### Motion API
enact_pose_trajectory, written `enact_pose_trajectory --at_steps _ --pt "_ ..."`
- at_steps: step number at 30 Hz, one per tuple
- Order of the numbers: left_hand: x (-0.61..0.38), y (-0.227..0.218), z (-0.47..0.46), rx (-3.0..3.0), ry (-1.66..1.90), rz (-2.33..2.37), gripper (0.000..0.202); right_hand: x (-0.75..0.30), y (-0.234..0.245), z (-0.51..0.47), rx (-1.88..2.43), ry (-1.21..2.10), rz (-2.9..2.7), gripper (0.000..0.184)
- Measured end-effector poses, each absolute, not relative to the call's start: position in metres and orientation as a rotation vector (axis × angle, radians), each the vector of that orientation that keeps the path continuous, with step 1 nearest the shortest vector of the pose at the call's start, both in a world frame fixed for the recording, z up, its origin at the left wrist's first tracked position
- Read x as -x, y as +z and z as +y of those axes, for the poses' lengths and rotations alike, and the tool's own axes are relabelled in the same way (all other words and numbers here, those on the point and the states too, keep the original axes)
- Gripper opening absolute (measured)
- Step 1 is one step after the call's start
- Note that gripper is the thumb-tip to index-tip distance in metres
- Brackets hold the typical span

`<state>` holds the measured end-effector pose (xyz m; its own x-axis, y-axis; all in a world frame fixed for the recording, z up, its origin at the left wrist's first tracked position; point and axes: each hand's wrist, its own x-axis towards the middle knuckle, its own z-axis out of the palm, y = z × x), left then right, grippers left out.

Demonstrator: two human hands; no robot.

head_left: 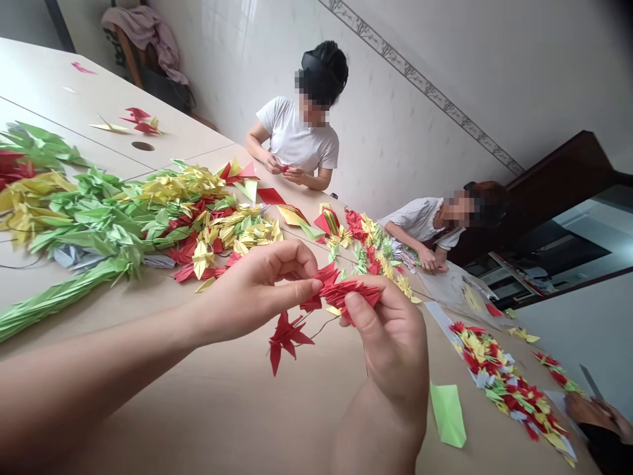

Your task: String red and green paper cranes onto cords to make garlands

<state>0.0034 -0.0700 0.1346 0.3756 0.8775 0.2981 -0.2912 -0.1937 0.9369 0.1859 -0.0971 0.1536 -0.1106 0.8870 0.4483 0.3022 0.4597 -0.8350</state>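
Above the table, my right hand [390, 323] pinches a tight bunch of red folded paper cranes [351, 295] between thumb and fingers. Just left of it, my left hand [281, 280] has its thumb and fingers closed on another red paper crane [329, 274] at the end of the bunch. A dark thread runs from the bunch, and a loose red crane [287, 338] dangles from it below my left hand. My left fingertips are partly hidden behind the thumb. A light green paper square [448, 414] with creases lies to the right of my right forearm.
A large heap of green, yellow and red cranes [113, 224] covers the table's left side. Another pile [514, 382] lies at right, beside a third person's hand [593, 412]. Two people in white shirts [301, 135] [420, 224] work across the table, near more strung cranes [373, 257].
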Motion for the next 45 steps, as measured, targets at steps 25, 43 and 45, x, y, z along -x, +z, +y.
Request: enact_pose_trajectory --at_steps 25,43,45 --pt "-0.005 0.130 -0.072 -1.631 1.077 0.677 0.045 -0.193 0.151 -0.094 0.966 0.619 -1.455 0.014" --pt "-0.008 0.135 -0.073 -1.279 1.054 0.560 0.021 -0.196 0.153 -0.094 0.920 0.728 -1.424 0.014" --pt "-0.008 0.133 -0.072 -1.236 1.073 0.534 0.020 -0.198 0.154 -0.095 0.912 0.751 -1.403 0.014"
